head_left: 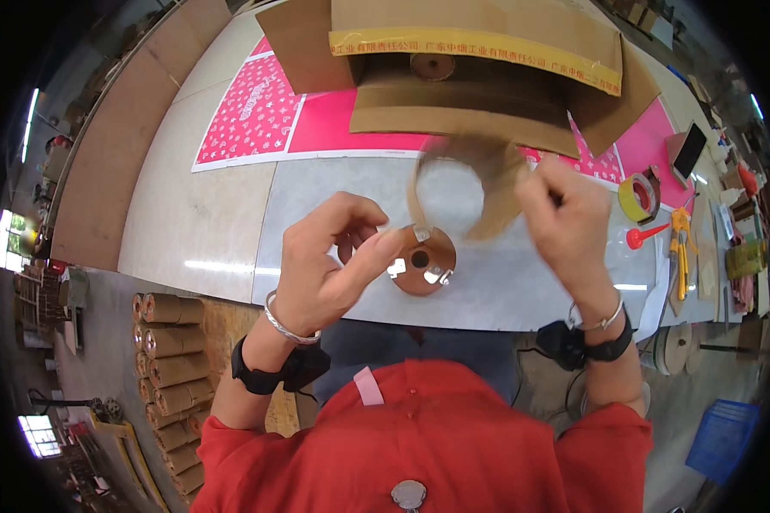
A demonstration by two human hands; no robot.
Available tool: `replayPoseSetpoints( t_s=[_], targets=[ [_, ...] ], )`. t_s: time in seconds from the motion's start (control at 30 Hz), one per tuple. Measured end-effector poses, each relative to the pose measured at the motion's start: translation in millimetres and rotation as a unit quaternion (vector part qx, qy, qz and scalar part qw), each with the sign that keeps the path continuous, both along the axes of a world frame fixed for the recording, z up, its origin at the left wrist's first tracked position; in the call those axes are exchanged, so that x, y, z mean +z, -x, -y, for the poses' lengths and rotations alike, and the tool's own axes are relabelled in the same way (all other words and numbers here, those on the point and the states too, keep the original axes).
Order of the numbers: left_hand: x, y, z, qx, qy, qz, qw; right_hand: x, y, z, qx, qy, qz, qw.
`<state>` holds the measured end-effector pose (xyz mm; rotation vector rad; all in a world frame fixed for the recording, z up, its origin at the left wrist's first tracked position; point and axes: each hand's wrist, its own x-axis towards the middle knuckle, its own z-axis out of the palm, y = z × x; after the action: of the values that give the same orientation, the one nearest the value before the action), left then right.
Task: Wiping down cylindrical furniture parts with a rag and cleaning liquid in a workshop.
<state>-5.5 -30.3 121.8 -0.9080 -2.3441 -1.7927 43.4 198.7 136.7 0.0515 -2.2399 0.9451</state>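
My right hand (565, 214) is closed on the right side of a wide roll of brownish tape (498, 192), which is smeared by motion. Its ring hangs over the grey tabletop. Closer to me, the round end of an upright brown paper-wrapped roll (419, 278) faces up, with a dark hole at its centre. Small shiny pieces of clear tape (398, 267) sit on that end. My left hand (334, 256) is curled, its thumb tip close to the roll's upper left edge. Whatever lies between its thumb and fingers is too small to make out.
An open cardboard box (479, 111) lies at the back on pink printed sheets (252, 111), with a brown roll (433, 67) inside. At right are yellow tape (635, 201), a phone (687, 152), a red-nozzled bottle (646, 235) and yellow cutters (680, 244). Wrapped rolls (175, 342) are stacked at lower left.
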Motion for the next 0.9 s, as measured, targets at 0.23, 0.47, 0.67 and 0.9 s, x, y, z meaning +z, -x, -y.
replayPoseSetpoints(
  t_s=[0.23, 0.47, 0.67, 0.9],
  targets=[
    [-90.1, -6.8, 21.0, -0.093, 0.094, 0.087, 0.987, -35.7, 67.1, -52.4, -0.123, 0.009, 0.065, 0.990],
    [-125.8, -10.9, 13.5, -0.104, 0.109, 0.071, 0.986, -80.0, 111.8, -72.6, -0.169, -0.020, 0.146, 0.975],
    [-122.8, -17.3, 14.6, -0.075, 0.100, 0.041, 0.991, -85.5, 111.8, -73.9, -0.148, 0.030, 0.190, 0.970],
    [-111.2, -31.3, 10.3, 0.031, 0.063, -0.158, 0.985, -95.4, 95.8, -84.4, -0.123, 0.040, 0.189, 0.973]
  ],
)
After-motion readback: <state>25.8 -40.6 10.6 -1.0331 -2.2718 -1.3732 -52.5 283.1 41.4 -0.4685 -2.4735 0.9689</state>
